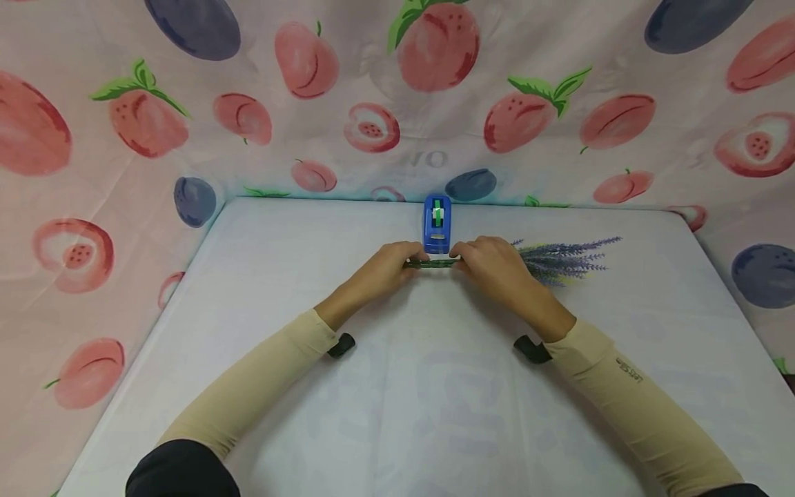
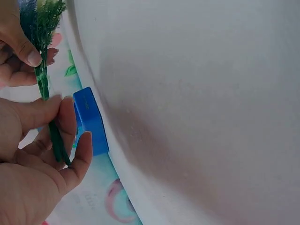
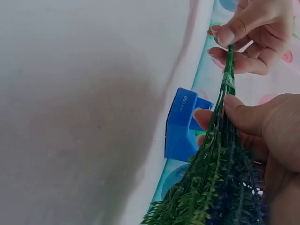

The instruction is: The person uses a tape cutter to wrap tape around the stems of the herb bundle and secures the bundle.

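Observation:
A bunch of artificial lavender (image 1: 562, 261) is held sideways over the white table, its purple heads toward the right. My left hand (image 1: 390, 268) pinches the green stems near their cut ends. Farther up the stems, just below the leaves, my right hand (image 1: 493, 270) grips the bunch between thumb and fingers. Between the two hands, a strip of clear tape (image 3: 228, 80) appears to wrap the stems. Just behind the stems stands a blue tape dispenser (image 1: 437, 224) with a green roll core; the right wrist view shows its side (image 3: 180, 124).
The white table (image 1: 447, 386) reaches back to a wall cloth (image 1: 373, 69) printed with peaches and dark plums. Beige sleeves (image 1: 261, 383) cover both forearms, and a small black wrist device (image 1: 532, 350) sticks out by the right cuff.

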{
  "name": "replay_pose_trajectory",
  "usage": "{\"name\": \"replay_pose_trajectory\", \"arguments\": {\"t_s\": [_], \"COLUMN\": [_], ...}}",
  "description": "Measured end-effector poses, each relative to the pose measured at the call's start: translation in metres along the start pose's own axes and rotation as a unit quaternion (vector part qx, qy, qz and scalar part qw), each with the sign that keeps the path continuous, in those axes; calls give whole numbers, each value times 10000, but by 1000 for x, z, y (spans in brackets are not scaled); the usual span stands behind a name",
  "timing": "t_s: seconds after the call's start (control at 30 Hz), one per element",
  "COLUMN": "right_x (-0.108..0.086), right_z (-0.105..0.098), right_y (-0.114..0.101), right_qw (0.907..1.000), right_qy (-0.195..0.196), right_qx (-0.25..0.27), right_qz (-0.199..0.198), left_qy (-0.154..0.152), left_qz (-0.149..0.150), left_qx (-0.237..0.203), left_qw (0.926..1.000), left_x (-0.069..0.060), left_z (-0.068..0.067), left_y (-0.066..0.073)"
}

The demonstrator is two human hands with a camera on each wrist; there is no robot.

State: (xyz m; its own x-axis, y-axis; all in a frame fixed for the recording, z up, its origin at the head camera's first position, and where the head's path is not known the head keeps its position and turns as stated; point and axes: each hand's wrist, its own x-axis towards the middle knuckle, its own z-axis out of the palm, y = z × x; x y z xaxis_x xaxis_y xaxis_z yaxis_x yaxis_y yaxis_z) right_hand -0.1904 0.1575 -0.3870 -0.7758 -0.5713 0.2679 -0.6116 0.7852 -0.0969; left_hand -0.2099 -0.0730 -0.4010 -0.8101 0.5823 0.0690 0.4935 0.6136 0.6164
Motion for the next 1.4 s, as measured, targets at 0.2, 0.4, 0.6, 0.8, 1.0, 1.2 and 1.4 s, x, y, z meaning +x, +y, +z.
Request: {"name": "replay_pose_trajectory", "arguments": {"t_s": [0.2, 0.4, 0.6, 0.8, 1.0, 1.2, 1.4], "right_x": [3, 4, 3, 2, 4, 7, 10], "right_z": [1, 3, 5, 5, 6, 4, 2], "right_y": [0, 0, 1, 4, 5, 6, 6], "right_qw": [9996, 9991, 9992, 9993, 9988, 9986, 9984], "right_qy": [-256, -333, -234, -45, -33, -186, -330], "right_qx": [-94, -162, -318, -374, -476, -501, -438], "right_qz": [106, 193, 67, -71, -140, 38, 156], "left_qy": [84, 32, -86, -91, 0, 22, 80], "left_qz": [19, -123, -199, -70, -128, -224, -185], "left_qx": [168, 127, 183, 437, 384, 108, 163], "left_qw": [9998, 9998, 9996, 9990, 9992, 9997, 9997], "left_x": [-1, -1, 1, 3, 4, 3, 5], "left_z": [-2, -3, -1, -1, -1, 0, 0], "left_y": [1, 0, -1, -1, -3, -4, -5]}}
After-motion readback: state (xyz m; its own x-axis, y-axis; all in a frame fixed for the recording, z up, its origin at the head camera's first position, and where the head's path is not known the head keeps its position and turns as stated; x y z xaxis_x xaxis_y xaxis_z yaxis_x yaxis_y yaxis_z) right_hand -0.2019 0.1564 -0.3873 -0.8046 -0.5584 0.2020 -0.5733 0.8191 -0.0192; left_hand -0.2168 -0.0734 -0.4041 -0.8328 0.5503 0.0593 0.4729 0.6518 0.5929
